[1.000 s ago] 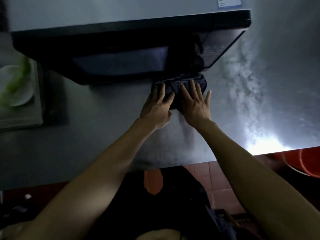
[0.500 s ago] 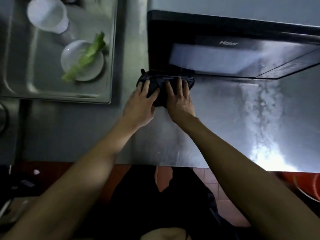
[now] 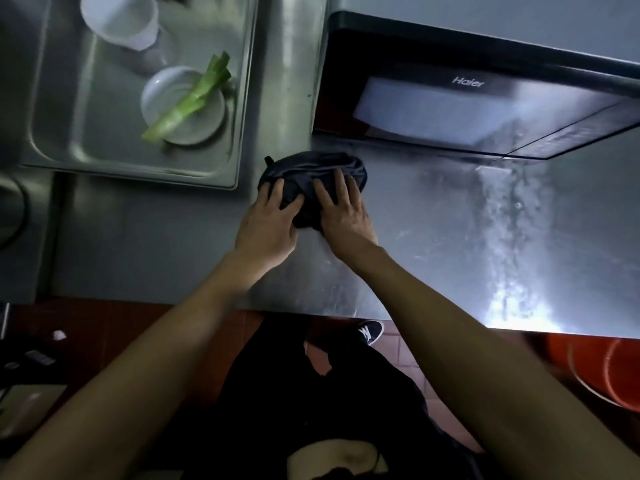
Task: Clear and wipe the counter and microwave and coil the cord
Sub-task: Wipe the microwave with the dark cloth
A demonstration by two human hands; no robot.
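A dark bunched cloth (image 3: 308,171) lies on the steel counter (image 3: 433,237), just in front of the left corner of the black microwave (image 3: 450,98). My left hand (image 3: 268,226) presses on the cloth's left part with fingers spread and straight. Beside it, my right hand (image 3: 343,213) lies flat on the cloth's right part. The counter to the right shows wet streaks and a bright glare. No cord is in view.
A steel sink (image 3: 62,126) at the left holds a white plate (image 3: 180,109) with a green vegetable stalk (image 3: 187,102) and a white cup (image 3: 119,20). An orange bucket (image 3: 609,368) stands on the tiled floor at the lower right. The counter's front edge runs below my wrists.
Both hands have slid the cloth leftward along the microwave's front to its left corner and a little toward me. The view has swung left, bringing the sink into sight.
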